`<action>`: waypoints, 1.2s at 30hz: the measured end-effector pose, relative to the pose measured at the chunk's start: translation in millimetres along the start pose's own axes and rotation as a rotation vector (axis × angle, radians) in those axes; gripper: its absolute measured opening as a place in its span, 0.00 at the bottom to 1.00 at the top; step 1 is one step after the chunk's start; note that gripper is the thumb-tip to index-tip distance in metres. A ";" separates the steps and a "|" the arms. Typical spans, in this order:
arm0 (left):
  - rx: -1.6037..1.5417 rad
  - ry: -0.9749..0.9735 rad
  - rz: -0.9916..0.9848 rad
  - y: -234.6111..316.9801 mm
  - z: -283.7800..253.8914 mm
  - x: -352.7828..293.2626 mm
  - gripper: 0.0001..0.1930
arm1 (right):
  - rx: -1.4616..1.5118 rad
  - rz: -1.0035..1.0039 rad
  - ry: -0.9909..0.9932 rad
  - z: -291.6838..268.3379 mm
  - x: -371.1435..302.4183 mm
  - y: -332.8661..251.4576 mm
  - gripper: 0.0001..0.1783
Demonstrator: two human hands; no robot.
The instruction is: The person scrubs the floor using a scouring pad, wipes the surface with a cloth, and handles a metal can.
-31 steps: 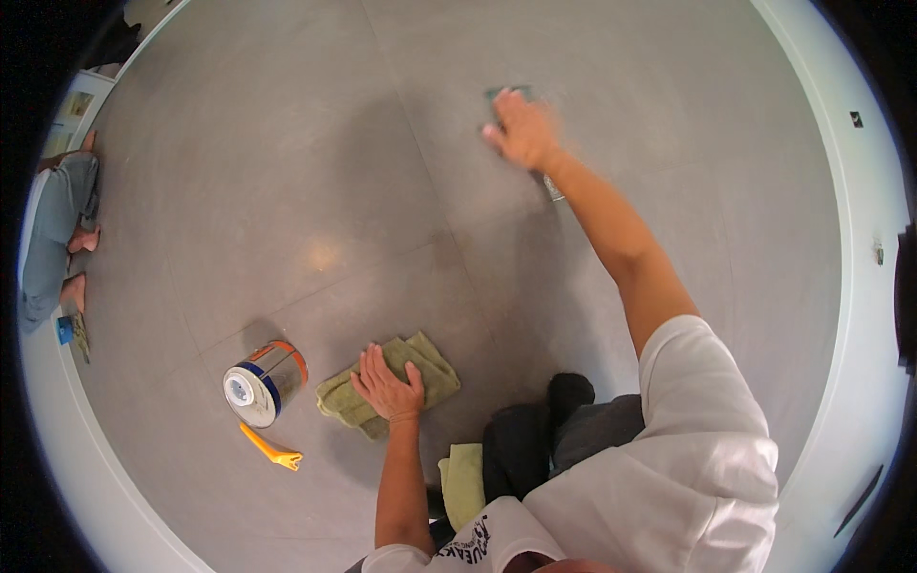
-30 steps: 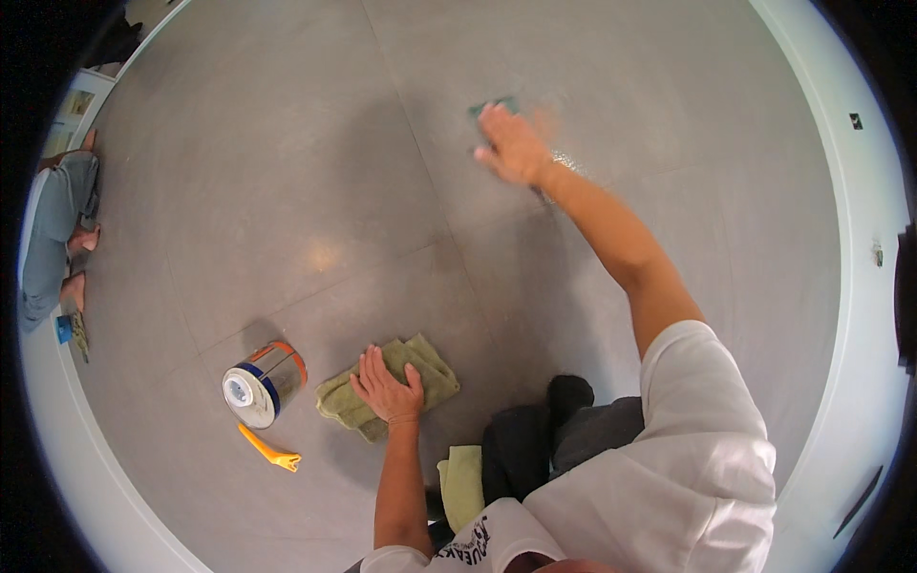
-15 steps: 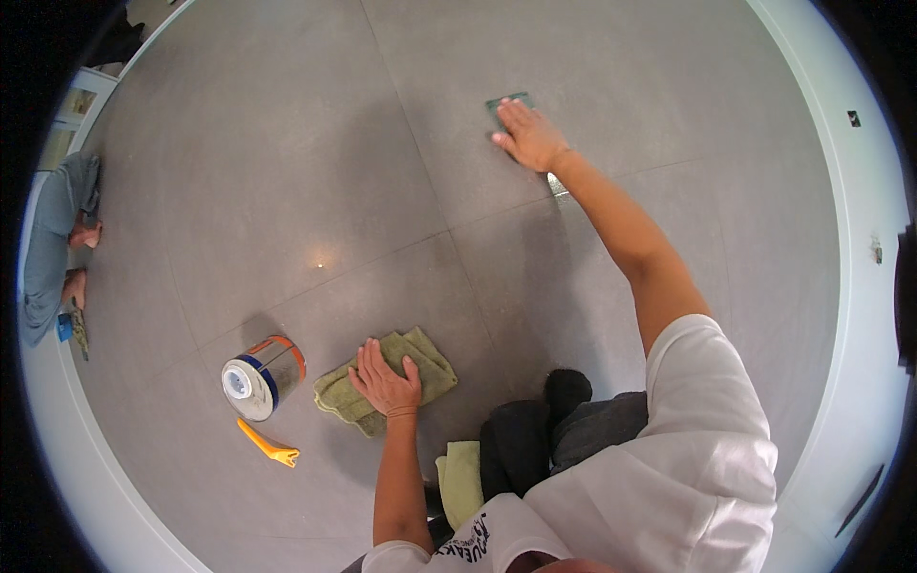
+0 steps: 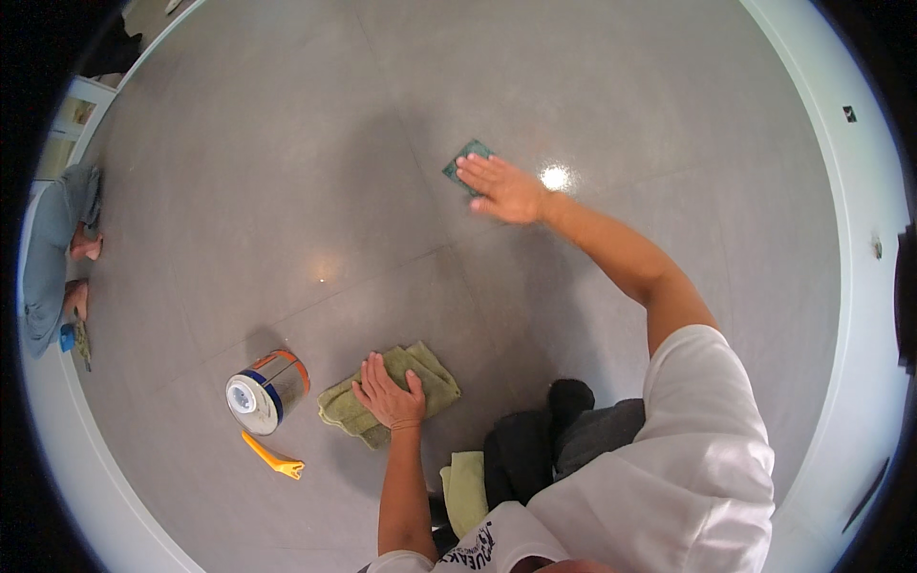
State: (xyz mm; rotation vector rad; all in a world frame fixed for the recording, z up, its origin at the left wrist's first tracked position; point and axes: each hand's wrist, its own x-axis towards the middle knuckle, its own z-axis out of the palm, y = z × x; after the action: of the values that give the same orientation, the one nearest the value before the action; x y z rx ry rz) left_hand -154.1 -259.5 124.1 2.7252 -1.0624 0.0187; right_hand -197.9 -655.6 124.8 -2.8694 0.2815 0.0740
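Note:
My right hand (image 4: 504, 188) is stretched out over the grey tiled floor, its fingers extended and lying on a flat green scouring pad (image 4: 462, 160). The hand is slightly blurred, and part of the pad is hidden beneath it. Nearer to my body, my left hand (image 4: 390, 393) lies flat with spread fingers on a folded olive-green cloth (image 4: 437, 374). Left of that cloth is a metal can (image 4: 277, 382) with a white cap and blue and orange bands. A yellow plastic tool (image 4: 272, 456) lies on the tiles beside the can.
A pale green cloth (image 4: 466, 489) lies against my dark-clothed leg (image 4: 518, 449). At the far left, another person's leg and bare feet (image 4: 86, 244) show near a small blue object (image 4: 67, 336). White walls with a baseboard (image 4: 827, 172) border the floor (image 4: 611, 86).
My right hand and the scouring pad have moved left and nearer to me across the tiles. My left hand stays on the folded cloth.

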 end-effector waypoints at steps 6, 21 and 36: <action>-0.013 0.009 0.037 5.1 6.1 1.2 0.30 | -0.028 0.414 0.165 -10.6 29.2 44.6 0.34; 0.010 0.005 0.036 6.3 4.6 -3.0 0.29 | 0.042 0.052 0.170 8.7 27.3 13.7 0.33; -0.011 0.015 0.041 12.4 6.1 3.9 0.30 | -0.112 0.534 0.196 -16.9 20.1 58.2 0.36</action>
State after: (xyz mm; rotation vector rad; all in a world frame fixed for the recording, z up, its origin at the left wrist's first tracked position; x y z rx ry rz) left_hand -160.0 -272.2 121.0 2.6896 -1.1105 0.0395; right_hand -189.3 -718.9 125.1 -2.8265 1.1056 -0.0963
